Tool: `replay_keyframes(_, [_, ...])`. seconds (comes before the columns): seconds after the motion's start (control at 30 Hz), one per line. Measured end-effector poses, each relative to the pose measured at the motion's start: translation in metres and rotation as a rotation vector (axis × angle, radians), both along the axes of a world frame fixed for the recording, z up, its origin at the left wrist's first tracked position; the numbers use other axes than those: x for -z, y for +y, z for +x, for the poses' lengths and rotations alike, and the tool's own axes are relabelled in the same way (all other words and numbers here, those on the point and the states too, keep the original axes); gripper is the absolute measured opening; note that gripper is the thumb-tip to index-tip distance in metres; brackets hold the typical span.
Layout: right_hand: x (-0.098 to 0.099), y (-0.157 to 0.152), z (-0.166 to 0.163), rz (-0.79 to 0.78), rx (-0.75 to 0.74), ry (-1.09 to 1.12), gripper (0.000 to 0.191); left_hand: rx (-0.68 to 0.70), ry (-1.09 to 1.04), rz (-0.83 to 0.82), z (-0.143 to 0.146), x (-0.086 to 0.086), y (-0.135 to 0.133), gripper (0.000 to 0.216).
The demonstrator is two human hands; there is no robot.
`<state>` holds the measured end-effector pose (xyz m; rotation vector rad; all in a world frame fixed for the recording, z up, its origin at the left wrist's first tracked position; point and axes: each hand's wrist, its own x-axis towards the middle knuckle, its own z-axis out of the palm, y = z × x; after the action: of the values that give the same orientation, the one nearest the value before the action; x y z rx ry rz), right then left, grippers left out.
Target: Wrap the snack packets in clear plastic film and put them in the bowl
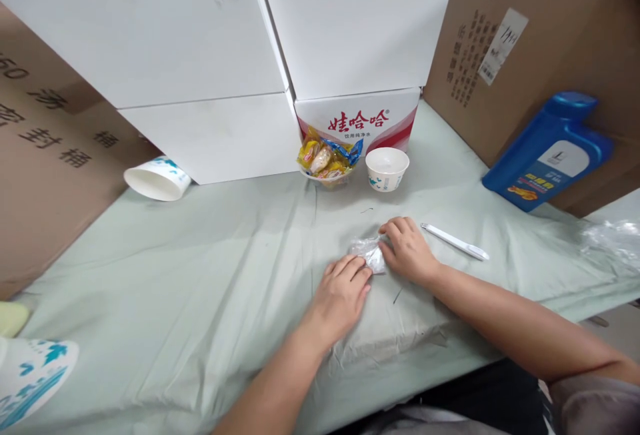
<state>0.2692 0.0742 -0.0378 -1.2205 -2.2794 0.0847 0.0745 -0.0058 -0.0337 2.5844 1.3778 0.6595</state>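
A small crumpled piece of clear plastic wrap (369, 252) lies on the cloth-covered table between my two hands. My left hand (341, 291) is at its lower left, fingers close together and bent, with the tips holding that edge down. At the right edge, my right hand (407, 248) has curled fingers, and its thumb presses on the plastic. The undersides of the fingers are hidden. A white capped pen or slim cutter (455, 242) lies just right of my right hand.
Behind stand a bowl of yellow-wrapped snacks (327, 158), a white paper bowl (387, 169) and a white box (357, 118). A blue bottle (550, 151) leans at a cardboard box (505, 41). One paper cup (159, 179) lies tipped; another (35, 378) is at the left edge.
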Motion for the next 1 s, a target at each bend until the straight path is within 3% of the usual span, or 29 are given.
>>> replay_keyframes(0.07, [-0.002, -0.001, 0.003, 0.049, -0.05, 0.064, 0.019, 0.008, 0.013, -0.018, 0.0, 0.001, 0.001, 0.027])
replay_keyframes(0.13, [-0.001, -0.004, 0.003, 0.016, -0.28, 0.032, 0.032, 0.013, 0.007, -0.003, 0.0, 0.001, 0.001, 0.025])
replay_keyframes(0.2, [0.003, -0.007, 0.0, -0.085, -0.515, -0.081, 0.057, -0.011, -0.038, 0.024, -0.001, 0.002, 0.0, 0.021])
replay_keyframes(0.3, [0.008, -0.01, -0.006, -0.214, -0.588, -0.22, 0.078, -0.145, -0.149, 0.06, -0.003, 0.002, -0.001, 0.019])
replay_keyframes(0.4, [0.009, -0.013, -0.008, -0.235, -0.522, -0.256, 0.059, -0.246, -0.193, 0.078, -0.007, -0.001, 0.0, 0.018])
replay_keyframes(0.6, [0.003, -0.009, 0.003, -0.096, -0.562, -0.119, 0.038, -0.194, -0.196, 0.076, -0.009, -0.003, 0.003, 0.017])
replay_keyframes(0.7, [-0.02, 0.021, 0.012, 0.103, -0.474, 0.021, 0.035, -0.17, -0.184, 0.076, -0.008, 0.0, 0.003, 0.017])
replay_keyframes(0.83, [-0.069, 0.089, 0.013, 0.385, -0.104, 0.099, 0.032, -0.134, -0.168, 0.044, -0.007, 0.003, 0.003, 0.014])
replay_keyframes(0.9, [-0.085, 0.121, 0.008, 0.285, 0.091, -0.077, 0.034, -0.129, -0.15, 0.006, -0.007, 0.003, 0.003, 0.012])
replay_keyframes(1.0, [-0.089, 0.151, -0.003, -0.111, 0.17, -0.474, 0.046, -0.137, -0.112, -0.066, -0.008, -0.001, 0.002, 0.01])
